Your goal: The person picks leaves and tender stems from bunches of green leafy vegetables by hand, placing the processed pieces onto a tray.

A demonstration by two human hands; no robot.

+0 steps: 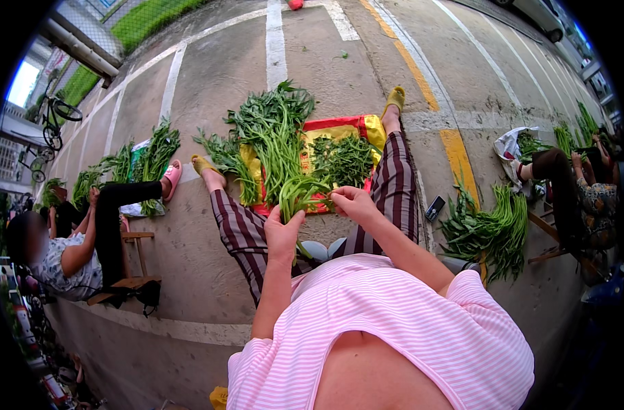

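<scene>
My left hand grips a small bunch of long green stems, likely water spinach; the cut ends poke out below the palm. Just right of it, my right hand pinches a thin leafy piece at the bunch's edge between thumb and fingertips. In front of both hands lies a red and yellow plastic sack, flat on the ground. A large heap of leafy stems covers its left side and reaches past its far edge. On its right side sits a pile of loose picked leaves.
My legs in striped trousers flank the sack. A mobile phone lies on the concrete at right, near another heap of greens. At left a person sits on a wooden chair beside more greens. Others sit at far right.
</scene>
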